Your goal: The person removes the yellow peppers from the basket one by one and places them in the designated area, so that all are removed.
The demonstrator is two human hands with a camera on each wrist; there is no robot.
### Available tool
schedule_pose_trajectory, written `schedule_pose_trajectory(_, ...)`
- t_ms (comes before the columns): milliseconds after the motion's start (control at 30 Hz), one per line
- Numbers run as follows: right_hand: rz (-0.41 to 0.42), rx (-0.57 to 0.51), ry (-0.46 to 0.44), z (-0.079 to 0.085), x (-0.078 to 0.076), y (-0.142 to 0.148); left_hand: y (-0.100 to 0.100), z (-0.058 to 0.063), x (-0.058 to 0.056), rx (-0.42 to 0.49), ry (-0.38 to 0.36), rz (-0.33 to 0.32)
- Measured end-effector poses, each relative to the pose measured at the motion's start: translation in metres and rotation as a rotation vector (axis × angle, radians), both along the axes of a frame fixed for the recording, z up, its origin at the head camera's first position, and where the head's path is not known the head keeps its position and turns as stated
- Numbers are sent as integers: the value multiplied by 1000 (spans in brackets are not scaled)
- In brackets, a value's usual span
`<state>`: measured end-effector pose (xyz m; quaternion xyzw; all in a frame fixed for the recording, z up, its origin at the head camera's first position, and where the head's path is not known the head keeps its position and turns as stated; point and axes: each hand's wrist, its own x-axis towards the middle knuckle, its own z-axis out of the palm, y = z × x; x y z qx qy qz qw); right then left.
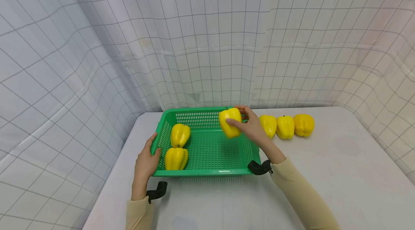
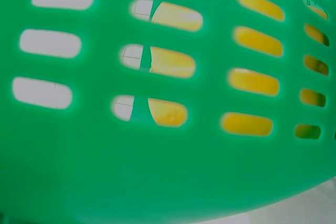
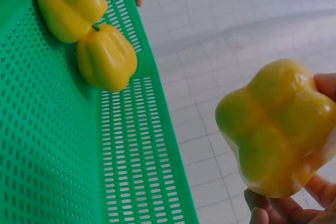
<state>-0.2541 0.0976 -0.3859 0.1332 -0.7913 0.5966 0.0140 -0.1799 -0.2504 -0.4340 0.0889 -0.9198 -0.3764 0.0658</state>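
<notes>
Care suits lowering the yellow pepper point(image 1: 230, 122), gripped by the right hand point(image 1: 251, 126), into the green basket point(image 1: 207, 172) while the left hand point(image 1: 146, 161) clasps its rim.

The basket point(image 1: 207, 172) at lower centre is bright green, perforated with rows of small slots. All six bell peppers are glossy yellow: two at the basket's left point(image 1: 180, 135) point(image 1: 176, 158), one held at centre point(image 1: 230, 122), three at centre right point(image 1: 286, 126). The backdrop point(image 1: 207, 43) filling the upper frame is white with a thin dark grid. The table point(image 1: 340, 172) is plain white. The sleeves point(image 1: 301, 194) are cream.
</notes>
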Motion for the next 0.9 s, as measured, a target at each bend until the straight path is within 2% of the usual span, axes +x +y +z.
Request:
schedule_pose_trajectory(333, -114, -84, -9, -1, 9, 19, 0, 0, 0, 6, -1, 2)
schedule_pose_trajectory(567, -205, -149, -32, -4, 9, 35, 0, 1, 0, 5, -2, 0)
schedule_pose_trajectory(900, -320, -230, 10, -7, 16, 61, 0, 1, 0, 5, -16, 0)
